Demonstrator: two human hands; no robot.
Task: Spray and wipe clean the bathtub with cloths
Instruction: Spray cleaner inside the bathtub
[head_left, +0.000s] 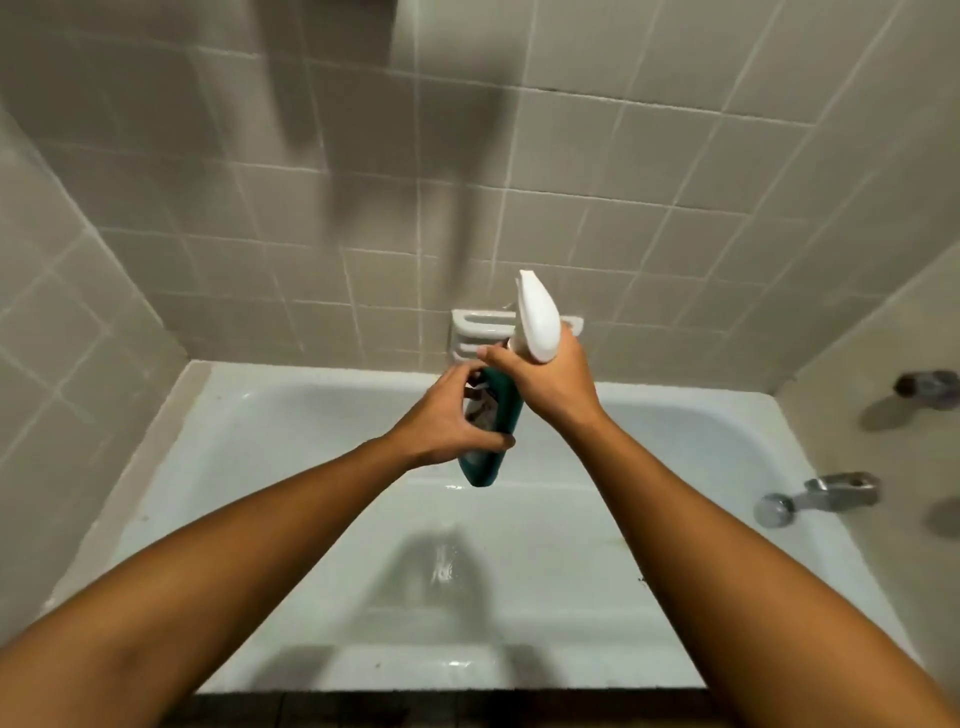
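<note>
Curling round the teal body of the spray bottle (505, 415), the left grip (444, 418) steadies it above the bathtub (156, 467), toward the far edge; the right grip (548, 382) wraps the neck under the white nozzle head, which points up at the tiled wall (363, 208). Spraying well probably means tipping the nozzle down and sweeping evenly from the left corner toward the spout (836, 488) at the right edge. No cloth shows.

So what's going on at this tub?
A person is at the white bathtub, holding a green spray bottle above it with both hands. The left hand grips the bottle's body; the right hand wraps around its white spray head. No cloth is in sight, so wiping hasn't visibly begun.
</note>
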